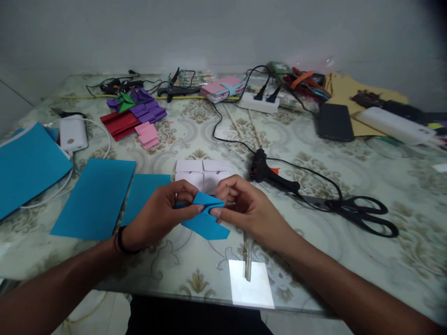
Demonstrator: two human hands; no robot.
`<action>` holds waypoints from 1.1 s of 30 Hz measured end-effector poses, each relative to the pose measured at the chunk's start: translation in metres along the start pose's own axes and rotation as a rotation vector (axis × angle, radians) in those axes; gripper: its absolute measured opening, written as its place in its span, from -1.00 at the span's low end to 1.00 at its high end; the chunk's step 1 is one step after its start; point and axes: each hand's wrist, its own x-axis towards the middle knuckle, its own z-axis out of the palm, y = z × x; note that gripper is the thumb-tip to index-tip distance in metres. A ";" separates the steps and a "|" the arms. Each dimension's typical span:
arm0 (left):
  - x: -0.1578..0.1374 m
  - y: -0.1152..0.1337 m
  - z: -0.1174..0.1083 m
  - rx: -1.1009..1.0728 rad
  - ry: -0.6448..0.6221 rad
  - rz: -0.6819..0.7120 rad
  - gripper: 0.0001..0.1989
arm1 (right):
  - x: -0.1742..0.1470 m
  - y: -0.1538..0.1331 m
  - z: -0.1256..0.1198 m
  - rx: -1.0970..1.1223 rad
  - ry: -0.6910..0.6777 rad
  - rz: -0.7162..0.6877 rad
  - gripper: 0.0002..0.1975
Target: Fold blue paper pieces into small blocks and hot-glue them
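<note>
Between both hands is a folded piece of blue paper (206,225), held just above the table near its front. My left hand (164,209) pinches the left part of the fold, thumb on top. My right hand (244,207) grips the right part with thumb and curled fingers. Behind the hands lies white folded paper (190,166) in a block of squares. A smaller blue sheet (145,188) is partly covered by my left hand, and a larger blue sheet (96,195) lies to its left. Under my right wrist a clear glue stick (248,265) shows.
A black glue gun (270,172) and black-handled scissors (359,211) lie to the right, with a cord looping around them. Folded purple paper (150,109), red paper (120,124) and a white power strip (259,101) lie farther back. A white power bank (72,132) is at left.
</note>
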 end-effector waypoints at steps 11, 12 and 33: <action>0.000 -0.001 -0.001 0.124 -0.012 0.036 -0.81 | 0.001 0.000 0.001 -0.019 -0.019 0.089 -0.65; 0.000 -0.001 -0.001 0.136 -0.015 0.046 -0.82 | 0.001 0.000 0.001 -0.031 -0.018 0.087 -0.66; -0.001 -0.004 0.001 -0.008 -0.023 -0.034 -0.78 | -0.004 -0.006 0.002 -0.108 -0.030 0.142 -0.65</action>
